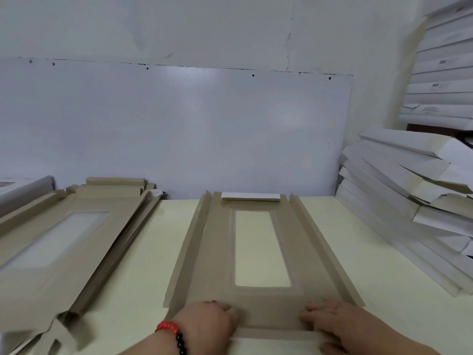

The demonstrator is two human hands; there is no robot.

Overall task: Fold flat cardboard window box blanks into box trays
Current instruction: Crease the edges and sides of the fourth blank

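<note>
A brown cardboard window box blank [302, 252] lies lengthwise on the pale table [143, 265], its clear rectangular window in the middle. Both long side flaps stand partly raised, and the far end flap is folded back, showing its white side. My left hand [207, 321], with a red and black bead bracelet on the wrist, presses on the blank's near left end. My right hand [332, 321] presses on the near right end. Both hands hold down the near end flap along its crease; the fingers rest flat on the card.
A stack of flat brown window blanks [51, 252] lies at the left. Piles of folded white box trays [409, 188] lean at the right, with more stacked higher against the wall [440, 73]. A white board [179, 129] backs the table.
</note>
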